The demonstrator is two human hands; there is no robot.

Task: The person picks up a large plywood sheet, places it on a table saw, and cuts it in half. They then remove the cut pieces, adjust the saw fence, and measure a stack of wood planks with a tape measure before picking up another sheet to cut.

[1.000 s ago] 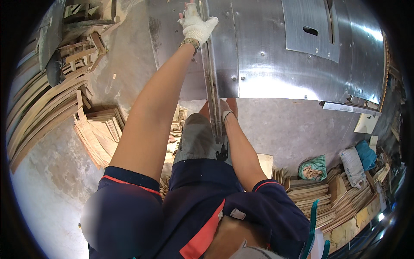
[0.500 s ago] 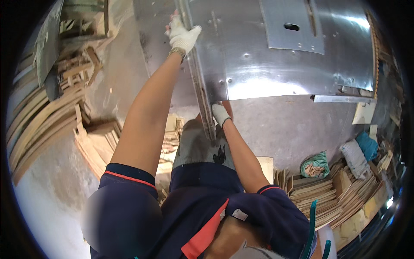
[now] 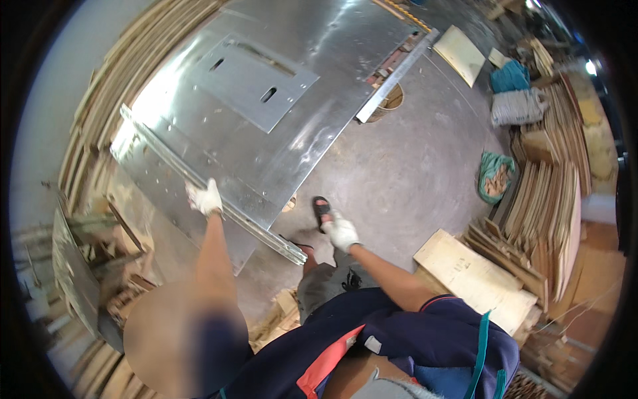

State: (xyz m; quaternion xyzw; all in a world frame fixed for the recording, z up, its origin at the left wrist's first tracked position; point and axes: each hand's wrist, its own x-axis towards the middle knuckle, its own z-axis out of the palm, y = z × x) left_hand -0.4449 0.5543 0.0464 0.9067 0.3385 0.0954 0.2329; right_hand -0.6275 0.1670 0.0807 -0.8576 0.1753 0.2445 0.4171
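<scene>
Woodworking workshop: broad shiny silver metal table (image 3: 266, 163) with slotted grey metal plate (image 3: 242, 100) on top; long light-brown wooden strips (image 3: 119, 86) massed past its far-left edge; thin brown wooden boards (image 3: 541, 213) stacked across grey floor (image 3: 412, 153) from its right edge.

Left hand (image 3: 204, 197) stretched forward, right hand (image 3: 341, 233) lower, both gloved

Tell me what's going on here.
A person in white gloves is working at a metal table. The left hand is on a long metal bar that lies across the table, its near end sticking out past the edge. The right hand is away from the bar, with nothing visible in it. Stacked wooden boards stand off to the right.
</scene>
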